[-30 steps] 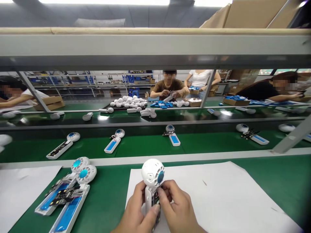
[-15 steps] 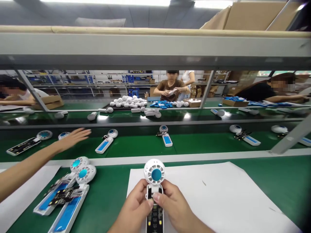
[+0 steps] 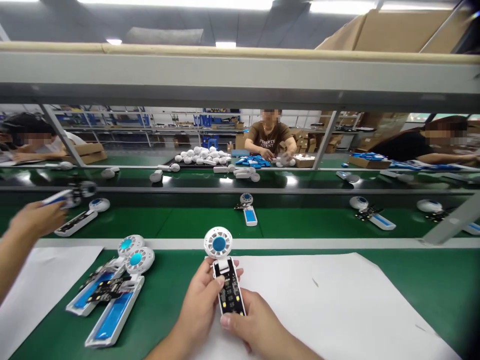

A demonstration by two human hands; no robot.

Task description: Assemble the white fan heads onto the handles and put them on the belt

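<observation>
Between my two hands is a white handheld fan [image 3: 218,243], its round vented head with a blue centre pointing away from me. A black circuit board [image 3: 227,287] shows in its open handle. My left hand [image 3: 200,297] grips the upper handle from the left, thumb on the board. Lower down, my right hand [image 3: 258,320] holds the handle's bottom end, thumb across the board's edge. To the left, two similar fans [image 3: 120,310] lie side by side on the green bench, boards flipped off their blue-filled handles.
White paper [image 3: 318,295] covers the bench under my hands. Beyond a pale rail [image 3: 285,244], more fans [image 3: 250,216] lie on the green belt. A co-worker's hand [image 3: 37,220] holds a fan at the left. An upright post [image 3: 450,217] stands at the right; a shelf beam [image 3: 240,70] crosses above.
The fan in my hands has moved left and tilted; my right hand has slid to the handle's lower end. The co-worker's hand has drawn back left, now holding a fan. Belt fans have shifted left.
</observation>
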